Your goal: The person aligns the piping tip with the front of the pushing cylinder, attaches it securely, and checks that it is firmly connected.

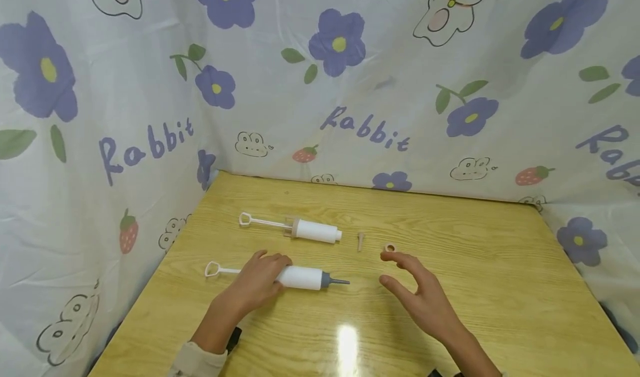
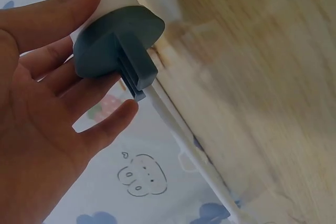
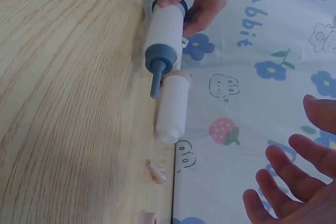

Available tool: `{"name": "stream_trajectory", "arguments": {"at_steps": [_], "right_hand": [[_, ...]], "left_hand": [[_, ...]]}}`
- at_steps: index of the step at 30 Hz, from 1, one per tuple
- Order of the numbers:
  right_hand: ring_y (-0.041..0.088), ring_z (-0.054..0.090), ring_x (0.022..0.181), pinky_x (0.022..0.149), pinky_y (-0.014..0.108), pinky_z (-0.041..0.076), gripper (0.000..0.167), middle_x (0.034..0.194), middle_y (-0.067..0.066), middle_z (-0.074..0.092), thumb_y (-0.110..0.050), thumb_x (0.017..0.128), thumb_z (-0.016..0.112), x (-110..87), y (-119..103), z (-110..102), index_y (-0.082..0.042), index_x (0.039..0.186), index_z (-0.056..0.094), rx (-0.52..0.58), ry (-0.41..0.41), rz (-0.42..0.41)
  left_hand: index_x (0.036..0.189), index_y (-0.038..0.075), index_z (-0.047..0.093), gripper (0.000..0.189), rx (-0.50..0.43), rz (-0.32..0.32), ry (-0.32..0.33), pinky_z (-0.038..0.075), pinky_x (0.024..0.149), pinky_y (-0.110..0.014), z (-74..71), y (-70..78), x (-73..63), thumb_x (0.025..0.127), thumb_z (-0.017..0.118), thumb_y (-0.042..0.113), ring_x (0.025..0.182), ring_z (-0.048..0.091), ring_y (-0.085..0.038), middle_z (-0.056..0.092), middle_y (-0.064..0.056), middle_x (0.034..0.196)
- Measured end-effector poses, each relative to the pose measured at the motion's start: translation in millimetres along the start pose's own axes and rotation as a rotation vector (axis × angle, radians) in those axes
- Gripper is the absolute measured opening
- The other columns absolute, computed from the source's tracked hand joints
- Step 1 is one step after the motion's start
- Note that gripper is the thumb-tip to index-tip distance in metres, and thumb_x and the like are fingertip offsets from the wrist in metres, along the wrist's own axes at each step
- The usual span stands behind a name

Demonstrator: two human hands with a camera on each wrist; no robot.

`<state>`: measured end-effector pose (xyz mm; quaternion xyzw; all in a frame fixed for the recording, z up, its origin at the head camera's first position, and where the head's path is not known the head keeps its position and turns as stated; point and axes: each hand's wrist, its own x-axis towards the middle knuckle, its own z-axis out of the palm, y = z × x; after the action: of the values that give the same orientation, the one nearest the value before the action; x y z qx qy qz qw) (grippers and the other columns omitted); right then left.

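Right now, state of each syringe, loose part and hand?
Grey-nozzled syringe: nozzle fitted, plunger drawn out
Pink-flanged syringe: nozzle off, plunger drawn out
Pink nozzle: detached, lying loose
Pink ring: loose
Left hand: gripping the grey-nozzled syringe
Right hand: fingers apart, holding nothing

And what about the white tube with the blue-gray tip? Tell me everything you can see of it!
The white tube looks like smooth plastic. One end has a blue-gray cap with a thin nozzle; the other has a blue-gray collar. A slim white rod sticks out past the collar, ending in a loop. The nozzle points to the person's right. The left hand grips the tube near the collar. I can't tell whether it touches the table.
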<state>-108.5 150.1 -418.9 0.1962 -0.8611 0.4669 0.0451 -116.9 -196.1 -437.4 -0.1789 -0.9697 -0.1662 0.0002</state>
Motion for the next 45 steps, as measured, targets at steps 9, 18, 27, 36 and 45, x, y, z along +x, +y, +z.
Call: {"name": "stream_trajectory", "arguments": {"at_steps": [9, 18, 27, 36, 45], "right_hand": [[0.018, 0.052, 0.14, 0.108, 0.048, 0.05, 0.039, 0.143, -0.007, 0.062, -0.029, 0.102, 0.067, -1.4, 3.0, -0.1, -0.034, 0.14, 0.06, -0.002, -0.01, -0.012], [0.018, 0.052, 0.14, 0.108, 0.045, 0.05, 0.04, 0.144, -0.006, 0.062, -0.029, 0.102, 0.067, -1.2, 2.1, -2.8, -0.032, 0.14, 0.059, -0.008, -0.005, -0.004], [0.016, 0.053, 0.138, 0.109, 0.044, 0.05, 0.039, 0.142, -0.006, 0.063, -0.03, 0.101, 0.068, -0.7, 3.3, -5.6, -0.03, 0.139, 0.061, -0.014, 0.003, 0.016], [0.02, 0.053, 0.14, 0.11, 0.043, 0.049, 0.039, 0.145, -0.003, 0.062, -0.032, 0.102, 0.067, -0.5, 4.7, -7.9, -0.03, 0.14, 0.06, -0.006, -0.004, 0.025], [0.021, 0.058, 0.135, 0.109, 0.044, 0.05, 0.041, 0.145, -0.002, 0.063, -0.032, 0.102, 0.066, 4.6, 8.7, -20.3, -0.022, 0.141, 0.061, -0.047, 0.014, 0.028]], "left_hand": [[0.122, 0.0, 0.069, 0.041, -0.026, -0.033, -0.029, 0.037, 0.116, -0.064, 3.1, -5.2, -0.9, 0.083, 0.083, 0.003, 0.121, 0.065, -0.037, 0.072, -0.017, 0.125], [0.125, 0.0, 0.068, 0.044, -0.029, -0.027, -0.025, 0.036, 0.116, -0.065, -0.3, -4.8, -2.0, 0.083, 0.083, 0.006, 0.127, 0.061, -0.039, 0.07, -0.018, 0.129], [0.127, 0.0, 0.068, 0.047, -0.019, -0.031, -0.036, 0.034, 0.118, -0.064, -5.4, 1.2, -1.0, 0.084, 0.084, 0.011, 0.13, 0.059, -0.039, 0.068, -0.019, 0.131], [0.127, 0.001, 0.069, 0.05, -0.017, -0.019, -0.03, 0.035, 0.117, -0.065, -7.3, 4.3, 1.4, 0.082, 0.087, 0.014, 0.128, 0.06, -0.036, 0.069, -0.017, 0.13], [0.138, 0.007, 0.063, 0.056, -0.112, 0.011, -0.008, 0.035, 0.12, -0.06, -23.0, 16.8, 8.9, 0.089, 0.082, 0.026, 0.137, 0.055, -0.037, 0.064, -0.013, 0.142]]}}
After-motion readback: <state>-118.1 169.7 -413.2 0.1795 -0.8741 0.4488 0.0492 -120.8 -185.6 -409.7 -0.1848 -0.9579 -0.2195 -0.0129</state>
